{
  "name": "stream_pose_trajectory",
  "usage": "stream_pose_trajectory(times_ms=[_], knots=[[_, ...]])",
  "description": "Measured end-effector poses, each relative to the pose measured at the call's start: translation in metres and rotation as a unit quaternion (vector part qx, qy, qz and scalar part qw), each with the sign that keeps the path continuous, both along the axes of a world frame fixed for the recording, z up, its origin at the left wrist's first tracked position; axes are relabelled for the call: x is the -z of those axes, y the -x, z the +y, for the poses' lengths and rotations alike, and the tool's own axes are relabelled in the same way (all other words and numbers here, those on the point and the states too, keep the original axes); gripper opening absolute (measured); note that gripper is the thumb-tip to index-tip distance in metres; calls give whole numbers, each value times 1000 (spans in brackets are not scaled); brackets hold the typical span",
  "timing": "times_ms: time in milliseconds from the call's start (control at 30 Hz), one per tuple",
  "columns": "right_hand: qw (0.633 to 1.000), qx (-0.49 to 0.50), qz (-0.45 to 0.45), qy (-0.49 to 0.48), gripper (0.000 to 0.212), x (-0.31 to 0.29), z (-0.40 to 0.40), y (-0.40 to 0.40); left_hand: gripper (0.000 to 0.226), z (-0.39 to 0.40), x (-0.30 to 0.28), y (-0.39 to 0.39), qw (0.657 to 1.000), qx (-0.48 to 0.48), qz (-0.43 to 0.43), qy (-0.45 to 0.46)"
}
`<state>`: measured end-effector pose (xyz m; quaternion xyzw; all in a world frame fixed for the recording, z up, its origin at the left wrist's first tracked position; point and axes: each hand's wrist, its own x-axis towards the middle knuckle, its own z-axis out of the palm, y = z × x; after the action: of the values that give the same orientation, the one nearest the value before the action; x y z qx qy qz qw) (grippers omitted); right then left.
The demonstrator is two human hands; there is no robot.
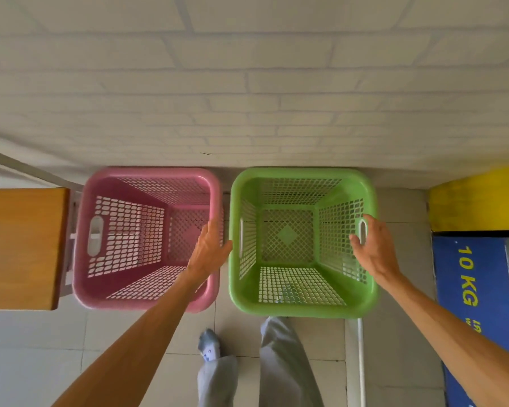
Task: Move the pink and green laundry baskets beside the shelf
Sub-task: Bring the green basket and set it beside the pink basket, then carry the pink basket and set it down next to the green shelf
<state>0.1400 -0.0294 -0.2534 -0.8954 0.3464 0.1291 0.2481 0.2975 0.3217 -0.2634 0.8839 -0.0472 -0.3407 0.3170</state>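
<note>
The pink laundry basket [86, 289] stands on the floor against the wall, right beside the wooden shelf [21, 245]. The green laundry basket [303, 309] stands just to its right, a narrow gap between them. Both are empty. My left hand [207, 251] hovers over the gap between the baskets, fingers apart, holding nothing. My right hand [373, 248] is spread over the green basket's right rim near its handle slot, fingers apart and not gripping.
A white brick wall [247, 98] runs behind the baskets. A blue machine marked "10 KG" [470, 289] and a yellow object [479, 201] stand at the right. My legs [276, 362] stand on the tiled floor in front of the baskets.
</note>
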Motion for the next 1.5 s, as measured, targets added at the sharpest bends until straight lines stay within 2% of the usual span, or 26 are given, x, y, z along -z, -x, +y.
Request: stream_pose_trajectory(times_ms=[167, 367, 533, 633, 800, 967, 1033, 1100, 1200, 1267, 1367, 1500], knots=[[995, -80, -18, -56, 63, -10, 80, -48, 87, 71, -10, -24, 999, -16, -36, -13], [983, -150, -15, -101, 62, -10, 189, -99, 81, 172, -26, -46, 995, -68, -56, -39], [974, -184, 2, -129, 67, 3, 262, -121, 77, 257, -15, -77, 990, -85, -78, -81], [977, -170, 30, -127, 73, 14, 292, -130, 78, 298, 1, -100, 987, -95, -99, -81], [986, -66, 58, -138, 75, 25, 333, -148, 76, 337, 19, -131, 985, -95, -74, -123], [994, 23, 49, -100, 71, 37, 361, -158, 74, 357, 50, -156, 999, -47, -22, -5], [992, 48, 58, -97, 70, 39, 363, -163, 77, 364, 62, -160, 999, -44, -12, 6], [990, 53, 66, -109, 66, 39, 360, -165, 79, 367, 59, -157, 997, -80, 4, 4], [991, 47, 64, -105, 59, 14, 360, -163, 79, 368, 24, -138, 994, -114, 2, -4], [995, 29, 39, -88, 58, -25, 364, -155, 79, 374, -15, -116, 987, -153, -34, -27], [995, 1, -40, -89, 58, -111, 368, -132, 74, 385, -99, -68, 974, -201, -101, -37], [982, -49, -150, -102, 54, -234, 366, -85, 71, 408, -226, 9, 943, -278, -184, 14]])
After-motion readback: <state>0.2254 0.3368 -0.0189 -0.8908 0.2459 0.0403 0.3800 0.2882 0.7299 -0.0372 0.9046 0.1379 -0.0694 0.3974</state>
